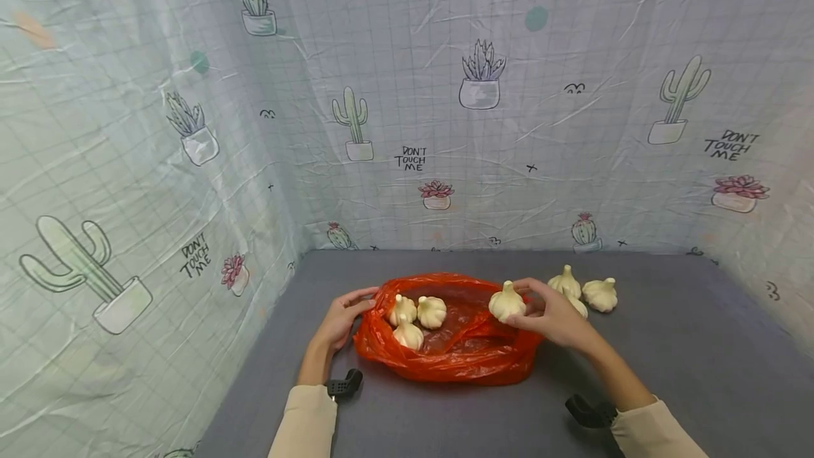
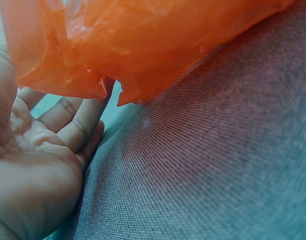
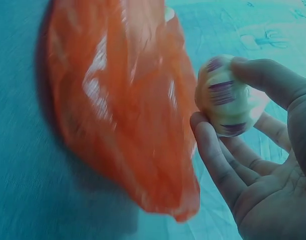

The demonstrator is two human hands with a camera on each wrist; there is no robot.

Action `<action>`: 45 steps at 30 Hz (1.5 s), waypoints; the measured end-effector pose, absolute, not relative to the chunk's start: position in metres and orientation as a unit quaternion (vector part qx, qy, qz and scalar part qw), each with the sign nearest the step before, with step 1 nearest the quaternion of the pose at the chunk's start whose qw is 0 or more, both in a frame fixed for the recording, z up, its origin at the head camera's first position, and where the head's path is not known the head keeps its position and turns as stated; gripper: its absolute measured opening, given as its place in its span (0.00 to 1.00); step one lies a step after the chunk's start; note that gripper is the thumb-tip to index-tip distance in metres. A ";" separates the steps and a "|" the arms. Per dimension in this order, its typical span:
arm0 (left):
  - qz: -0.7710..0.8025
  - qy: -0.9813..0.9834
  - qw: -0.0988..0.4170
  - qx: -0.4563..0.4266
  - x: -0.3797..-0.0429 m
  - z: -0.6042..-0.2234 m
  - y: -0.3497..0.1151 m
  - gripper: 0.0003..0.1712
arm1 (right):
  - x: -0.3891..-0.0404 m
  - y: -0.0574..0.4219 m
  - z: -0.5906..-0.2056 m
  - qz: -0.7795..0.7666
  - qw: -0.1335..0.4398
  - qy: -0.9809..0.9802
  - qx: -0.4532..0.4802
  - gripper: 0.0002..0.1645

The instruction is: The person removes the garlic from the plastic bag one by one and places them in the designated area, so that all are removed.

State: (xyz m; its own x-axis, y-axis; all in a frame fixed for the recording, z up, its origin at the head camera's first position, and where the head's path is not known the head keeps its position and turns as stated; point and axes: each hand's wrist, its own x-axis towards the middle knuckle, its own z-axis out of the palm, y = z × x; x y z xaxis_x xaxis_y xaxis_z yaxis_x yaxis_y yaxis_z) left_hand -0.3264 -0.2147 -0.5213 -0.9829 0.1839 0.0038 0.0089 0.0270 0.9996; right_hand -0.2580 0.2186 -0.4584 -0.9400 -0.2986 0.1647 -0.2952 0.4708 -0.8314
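Note:
An open red plastic bag [image 1: 454, 367] lies on the table with several garlic bulbs involved around it. Three bulbs sit inside, toward its left end, one of them a garlic bulb [image 1: 432, 312] near the back. My left hand [image 1: 339, 321] holds the bag's left rim between thumb and fingers; in the left wrist view the orange-looking plastic [image 2: 137, 45] hides the fingertips. With thumb and fingers my right hand [image 1: 561, 321] grips another garlic bulb [image 1: 506, 302] over the bag's right end. That bulb [image 3: 223, 97] shows purple streaks in the right wrist view.
Behind the right hand lie three more garlic bulbs, including a garlic bulb [image 1: 600, 295] at the far right. The grey tabletop [image 1: 439, 419] runs back to a hanging cloth [image 1: 407, 112] printed with cacti, which also covers the left side.

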 end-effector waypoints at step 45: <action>0.702 0.706 0.063 0.067 -0.327 -0.521 -0.214 0.24 | -0.239 0.329 -0.441 -0.428 -0.043 0.900 -0.065 0.44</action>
State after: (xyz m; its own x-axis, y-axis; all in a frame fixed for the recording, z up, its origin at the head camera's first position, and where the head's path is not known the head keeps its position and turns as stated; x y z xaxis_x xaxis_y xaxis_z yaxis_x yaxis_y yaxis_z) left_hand -0.3270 -0.2139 -0.5210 -0.9830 0.1835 0.0042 0.0053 0.0056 1.0000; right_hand -0.2387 0.3287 -0.4408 -0.9880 -0.0797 0.1320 -0.1527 0.6245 -0.7659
